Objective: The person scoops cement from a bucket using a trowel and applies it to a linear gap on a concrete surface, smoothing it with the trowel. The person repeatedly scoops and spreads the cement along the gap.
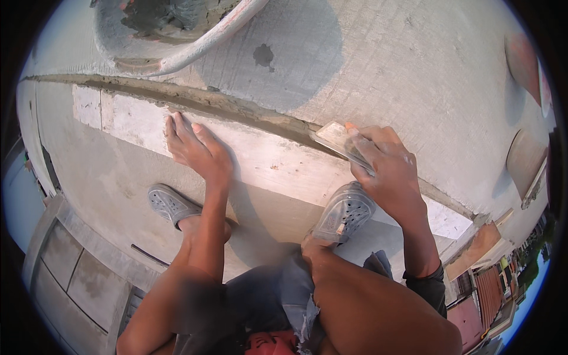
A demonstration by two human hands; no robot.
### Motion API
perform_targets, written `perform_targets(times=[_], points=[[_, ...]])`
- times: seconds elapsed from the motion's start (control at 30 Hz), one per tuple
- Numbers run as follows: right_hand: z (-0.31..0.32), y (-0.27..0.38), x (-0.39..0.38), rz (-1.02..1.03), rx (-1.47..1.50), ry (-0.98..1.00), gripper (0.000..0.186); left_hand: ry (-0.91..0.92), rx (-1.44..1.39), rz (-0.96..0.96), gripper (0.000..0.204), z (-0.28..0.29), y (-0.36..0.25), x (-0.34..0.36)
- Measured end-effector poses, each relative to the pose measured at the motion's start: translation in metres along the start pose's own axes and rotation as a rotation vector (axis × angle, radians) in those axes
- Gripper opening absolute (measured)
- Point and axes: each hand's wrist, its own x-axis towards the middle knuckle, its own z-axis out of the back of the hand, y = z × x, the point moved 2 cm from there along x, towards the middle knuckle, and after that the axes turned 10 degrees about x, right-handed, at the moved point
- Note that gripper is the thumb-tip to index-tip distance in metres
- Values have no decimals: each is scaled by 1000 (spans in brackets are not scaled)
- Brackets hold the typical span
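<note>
A long whitish board (pixel 278 160) lies flat along a mortar-lined groove (pixel 236 110) in the grey concrete. My left hand (pixel 200 151) rests on the left part of this board, its fingers stretched out and holding nothing. Closed around a flat, rectangular plastering trowel (pixel 336 137), my right hand (pixel 387 171) is at the groove, right of the middle. The trowel's blade is tilted and sits over the groove beside the board's far edge. My palm hides part of its grip.
A pale basin (pixel 207 47) with wet grey mortar (pixel 171 21) stands beyond the groove. A dark wet spot (pixel 263 56) marks the concrete. My grey clogs (pixel 344 213) are close to the board's near side. Reddish and tan objects (pixel 525 163) stand at the far right; rooftops show beyond the edge.
</note>
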Motion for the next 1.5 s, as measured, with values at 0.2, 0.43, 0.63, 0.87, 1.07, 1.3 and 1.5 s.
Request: perform_targets(times=[0.2, 0.43, 0.63, 0.87, 1.07, 1.3, 1.5], points=[[-36, 3, 16, 51, -104, 2, 58, 7, -6, -4, 59, -3, -4, 4], [-10, -4, -11, 23, -112, 151, 61, -7, -12, -21, 58, -3, -3, 2], [32, -8, -17, 62, 14, 43, 57, -8, 19, -7, 57, -2, -1, 1], [-24, 25, 46, 136, -43, 23, 61, 14, -47, 5, 57, 1, -9, 4], [-58, 43, 70, 195, -233, 158, 63, 18, -71, 1, 57, 7, -15, 2], [-10, 28, 27, 154, -77, 169, 61, -13, -35, 8, 57, 1, -5, 2], [5, 33, 34, 107, 10, 40, 53, -2, -5, 23, 58, 1, -1, 1]])
